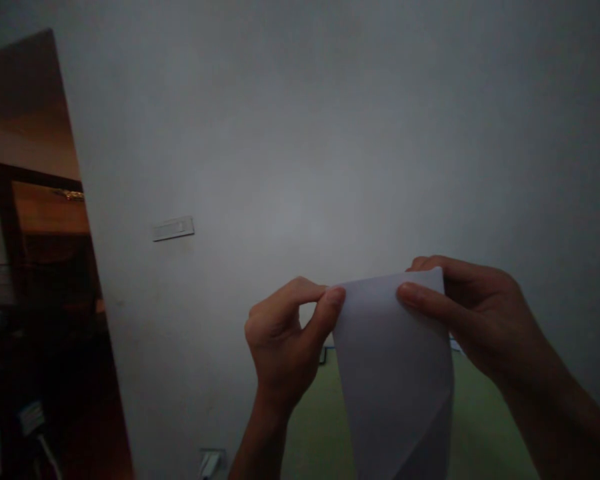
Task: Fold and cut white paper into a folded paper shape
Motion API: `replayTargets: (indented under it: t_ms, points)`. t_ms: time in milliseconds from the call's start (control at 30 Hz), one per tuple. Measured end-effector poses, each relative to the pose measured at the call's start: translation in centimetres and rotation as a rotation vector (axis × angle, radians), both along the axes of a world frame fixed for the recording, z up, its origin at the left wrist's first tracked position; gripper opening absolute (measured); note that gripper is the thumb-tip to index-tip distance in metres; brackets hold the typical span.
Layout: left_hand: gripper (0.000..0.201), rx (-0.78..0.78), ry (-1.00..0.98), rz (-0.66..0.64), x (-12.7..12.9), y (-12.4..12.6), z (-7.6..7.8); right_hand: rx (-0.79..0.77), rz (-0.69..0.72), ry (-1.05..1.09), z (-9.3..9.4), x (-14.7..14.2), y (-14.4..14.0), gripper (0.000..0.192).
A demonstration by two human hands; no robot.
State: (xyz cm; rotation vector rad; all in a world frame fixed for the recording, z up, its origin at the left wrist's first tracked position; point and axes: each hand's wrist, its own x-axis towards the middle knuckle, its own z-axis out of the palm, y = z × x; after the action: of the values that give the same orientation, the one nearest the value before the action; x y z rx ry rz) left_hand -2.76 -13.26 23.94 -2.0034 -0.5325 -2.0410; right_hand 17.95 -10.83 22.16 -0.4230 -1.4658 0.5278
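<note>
A white sheet of paper hangs between my hands, held up in front of a wall. Its lower part shows a slanting crease, and its bottom end runs out of view. My left hand pinches the upper left corner between thumb and finger. On the other side, my right hand grips the top edge close to the right corner, its thumb in front and its fingers mostly hidden behind the sheet.
Behind the paper lies a green surface, with a dark-edged object partly hidden at its far side. The pale wall carries a switch plate and a low socket with a plug. A dim doorway opens at left.
</note>
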Motion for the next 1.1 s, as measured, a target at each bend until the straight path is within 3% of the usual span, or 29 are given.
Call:
replayTargets:
  t_ms: [700,1100]
  points:
    - [0.021,-0.001,-0.06,0.018,0.16,-0.03,-0.01,0.012,0.031,-0.011,0.09,0.22,-0.33,0.019]
    - [0.011,-0.071,-0.023,-0.126,0.35,-0.11,0.24,0.059,0.023,-0.006,0.09,0.17,0.08,0.018]
